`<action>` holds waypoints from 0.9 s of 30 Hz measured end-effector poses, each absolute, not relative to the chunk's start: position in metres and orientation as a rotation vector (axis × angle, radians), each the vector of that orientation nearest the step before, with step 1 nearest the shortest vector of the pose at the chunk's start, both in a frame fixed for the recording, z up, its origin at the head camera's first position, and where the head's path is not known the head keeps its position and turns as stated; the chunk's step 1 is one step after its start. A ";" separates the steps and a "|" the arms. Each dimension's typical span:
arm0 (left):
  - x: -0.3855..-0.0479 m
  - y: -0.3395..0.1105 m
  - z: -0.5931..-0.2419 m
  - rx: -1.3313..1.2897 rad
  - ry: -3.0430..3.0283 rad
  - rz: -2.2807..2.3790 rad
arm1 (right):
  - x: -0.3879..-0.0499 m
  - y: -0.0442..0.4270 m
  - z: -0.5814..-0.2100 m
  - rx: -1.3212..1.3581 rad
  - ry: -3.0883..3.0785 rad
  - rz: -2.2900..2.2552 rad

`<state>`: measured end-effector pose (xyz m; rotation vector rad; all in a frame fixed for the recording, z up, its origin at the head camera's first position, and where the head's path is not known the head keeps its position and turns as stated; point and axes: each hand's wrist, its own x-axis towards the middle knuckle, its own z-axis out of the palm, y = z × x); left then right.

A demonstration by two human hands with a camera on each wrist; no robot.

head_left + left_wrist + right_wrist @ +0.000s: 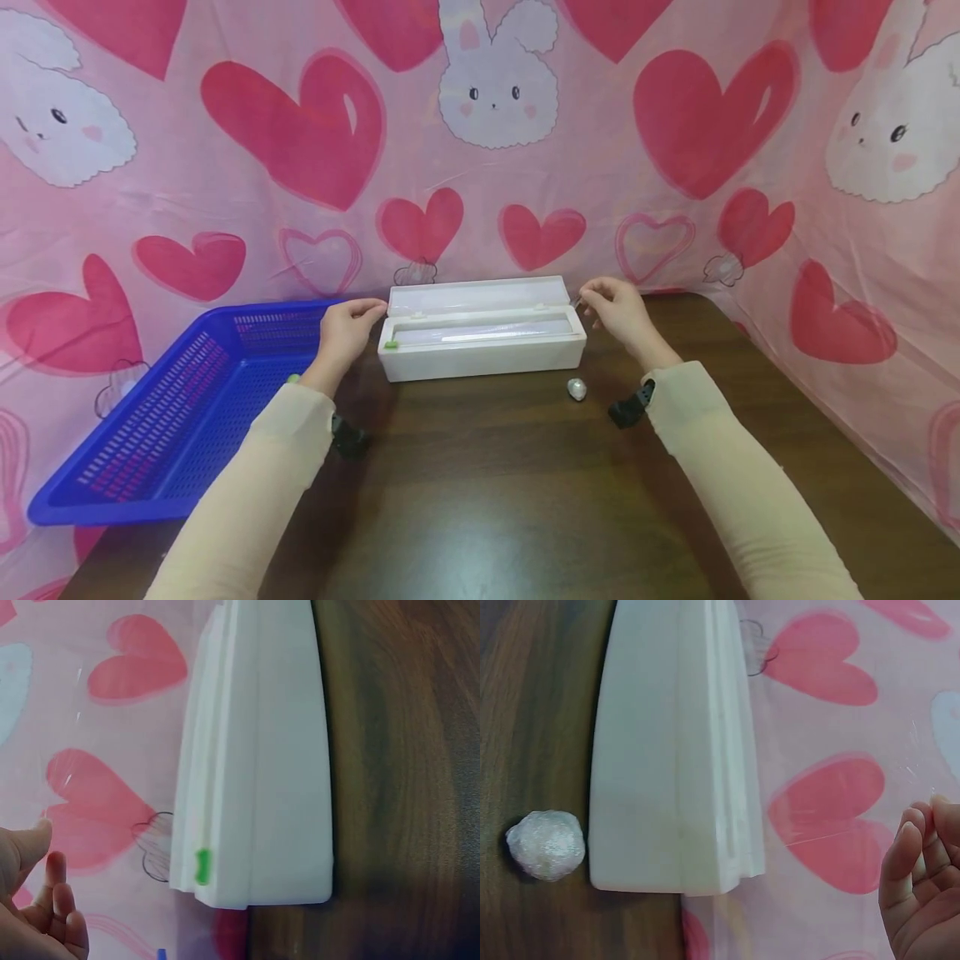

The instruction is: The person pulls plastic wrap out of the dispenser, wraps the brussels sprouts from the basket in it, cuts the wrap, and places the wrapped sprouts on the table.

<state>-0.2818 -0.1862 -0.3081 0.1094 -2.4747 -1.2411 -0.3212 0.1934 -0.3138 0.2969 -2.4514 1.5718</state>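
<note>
A long white cling film dispenser box (483,363) stands on the table with its lid (480,296) raised and a green slider (391,344) at its left end. My left hand (341,337) is at the box's left end, thumb and index finger pinched together. At the right end, my right hand (617,317) pinches a corner of clear cling film (915,761), seen by its glints in the right wrist view. Faint glints also show near the left fingers in the left wrist view. A small ball wrapped in clear film (546,846) lies in front of the box's right end.
A blue perforated plastic basket (112,512) sits on the left, reaching past the table edge. Partly behind my left wrist, a small green item (293,378) shows in it. A pink cloth (465,179) with hearts and rabbits hangs right behind the brown wooden table (480,483).
</note>
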 end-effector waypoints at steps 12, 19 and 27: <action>-0.274 -0.188 -0.294 0.031 -2.386 -1.333 | -0.306 0.198 -0.299 0.379 -2.400 1.522; -0.265 -0.188 -0.288 0.002 -2.336 -1.406 | -0.299 0.200 -0.293 0.420 -2.355 1.532; -0.257 -0.189 -0.280 -0.015 -2.303 -1.468 | -0.286 0.202 -0.283 0.517 -2.313 1.480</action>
